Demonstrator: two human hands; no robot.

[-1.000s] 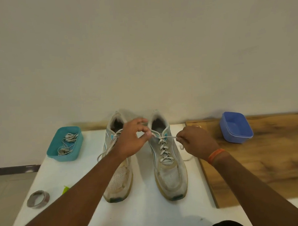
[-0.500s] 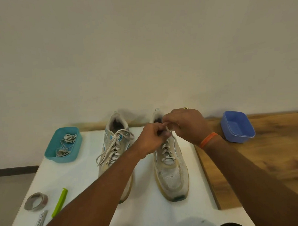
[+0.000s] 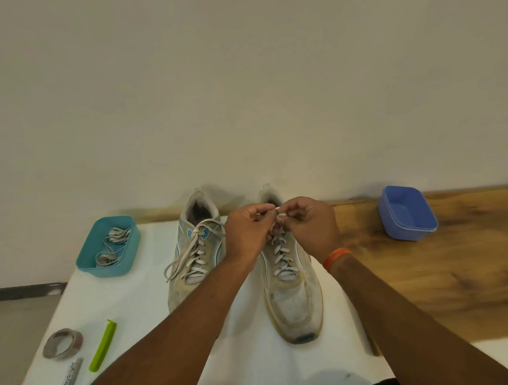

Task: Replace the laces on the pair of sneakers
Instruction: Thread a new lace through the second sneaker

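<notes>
Fingers point(image 3: 267, 218) of both hands pinch lace ends above right shoe's collar, centre frame.
Left hand point(image 3: 248, 233) and right hand point(image 3: 309, 226) meet over shoe point(image 3: 292, 289); its long axis runs toward the viewer, lace point(image 3: 280, 253) directly below both.

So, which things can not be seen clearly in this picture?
Head view, the only one:
- Lace ends on the right sneaker: covered by the left hand and right hand; knot state unclear.
- Left sneaker: toe hidden behind the left forearm.
- Grey tube: print too small to read.
</notes>
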